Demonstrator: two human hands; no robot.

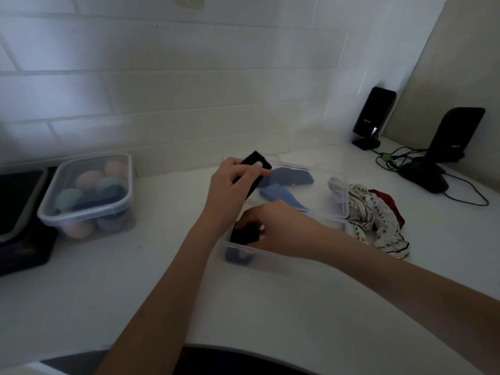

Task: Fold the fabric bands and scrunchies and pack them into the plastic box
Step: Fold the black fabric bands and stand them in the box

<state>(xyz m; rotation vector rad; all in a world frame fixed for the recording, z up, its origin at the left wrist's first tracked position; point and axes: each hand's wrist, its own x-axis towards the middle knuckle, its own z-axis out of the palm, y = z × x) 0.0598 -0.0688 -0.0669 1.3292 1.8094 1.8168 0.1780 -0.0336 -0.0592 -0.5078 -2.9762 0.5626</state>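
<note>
Just right of frame centre, the left hand [232, 182] is pinching a black fabric band [255, 169] upright over the plastic box [270, 254], likely keeping its fold. Below it, the right hand [273, 226] is curling its fingers on a dark folded band [243, 235] inside the box, seemingly tucking it down. Striped scrunchies [378, 226] are waiting at right.
</note>
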